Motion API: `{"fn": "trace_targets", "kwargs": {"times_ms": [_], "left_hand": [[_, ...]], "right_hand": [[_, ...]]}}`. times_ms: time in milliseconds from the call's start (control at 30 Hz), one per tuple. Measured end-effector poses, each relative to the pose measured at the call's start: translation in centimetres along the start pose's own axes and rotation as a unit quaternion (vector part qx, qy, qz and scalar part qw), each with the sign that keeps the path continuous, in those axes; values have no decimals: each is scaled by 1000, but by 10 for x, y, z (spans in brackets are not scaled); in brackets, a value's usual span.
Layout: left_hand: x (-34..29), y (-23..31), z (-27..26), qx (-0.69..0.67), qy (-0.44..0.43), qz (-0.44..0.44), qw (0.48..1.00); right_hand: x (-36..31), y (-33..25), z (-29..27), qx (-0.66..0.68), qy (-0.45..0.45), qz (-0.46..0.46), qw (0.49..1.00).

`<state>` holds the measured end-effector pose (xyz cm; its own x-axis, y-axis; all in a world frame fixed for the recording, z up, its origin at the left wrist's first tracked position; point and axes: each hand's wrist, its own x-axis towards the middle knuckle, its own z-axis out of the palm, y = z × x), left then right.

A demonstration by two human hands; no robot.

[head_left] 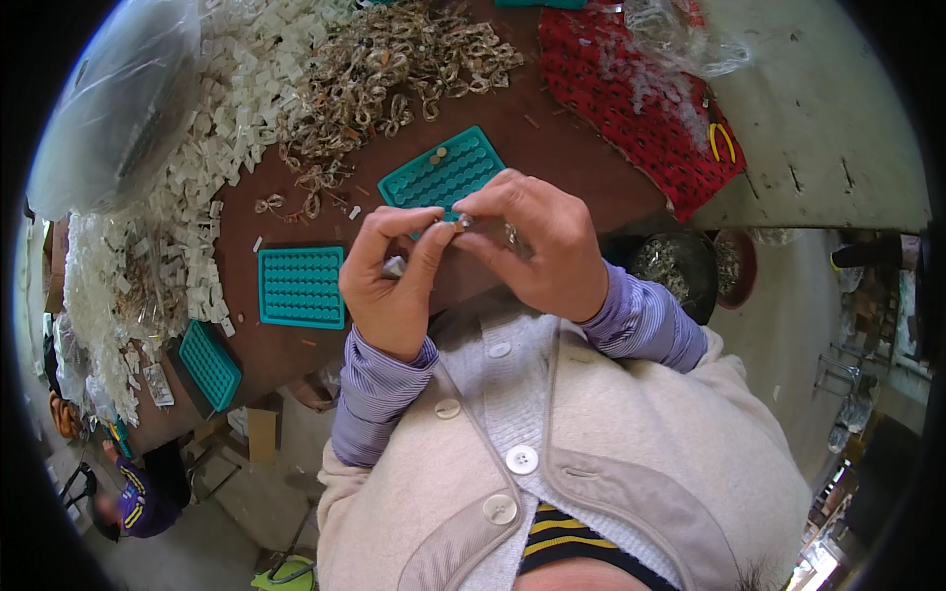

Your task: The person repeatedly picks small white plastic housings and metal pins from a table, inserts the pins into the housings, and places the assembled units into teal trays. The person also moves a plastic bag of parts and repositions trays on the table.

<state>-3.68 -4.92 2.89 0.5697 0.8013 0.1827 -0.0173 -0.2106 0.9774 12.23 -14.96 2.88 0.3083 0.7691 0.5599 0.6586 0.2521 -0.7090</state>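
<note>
A person's left hand (pixel 389 286) and right hand (pixel 537 246) meet above the near edge of a brown table (pixel 572 158), each grip narrowed to a fingertip pinch on one small metal piece (pixel 461 223) held between them; the piece is too small to make out further. The hands hide part of a teal moulded tray (pixel 443 172) lying just behind them, with two small discs in its far corner. A second teal tray (pixel 301 286) lies just left of the left hand, and a third (pixel 209 364) sits at the table's left corner. A heap of tangled brownish metal parts (pixel 394 69) fills the far middle of the table, beside a spread of small white plastic pieces (pixel 222 128) along the left edge. A red patterned cloth (pixel 631 98) covers the far right corner, with yellow-handled pliers (pixel 722 143) on it. Dark bowls of metal bits (pixel 675 266) stand below the table's right edge. Another person in purple (pixel 138 502) sits at lower left.
</note>
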Motion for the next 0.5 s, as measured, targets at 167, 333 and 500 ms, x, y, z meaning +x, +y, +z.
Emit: {"fn": "trace_targets", "kwargs": {"times_ms": [167, 333, 500], "left_hand": [[-5, -1, -7, 35, 23, 37, 998], [-9, -7, -10, -25, 37, -31, 998], [-2, -18, -11, 45, 9, 38, 998]], "right_hand": [[2, -15, 17, 34, 26, 57, 997], [1, -11, 23, -11, -4, 34, 999], [3, 11, 13, -120, -86, -78, 986]]}}
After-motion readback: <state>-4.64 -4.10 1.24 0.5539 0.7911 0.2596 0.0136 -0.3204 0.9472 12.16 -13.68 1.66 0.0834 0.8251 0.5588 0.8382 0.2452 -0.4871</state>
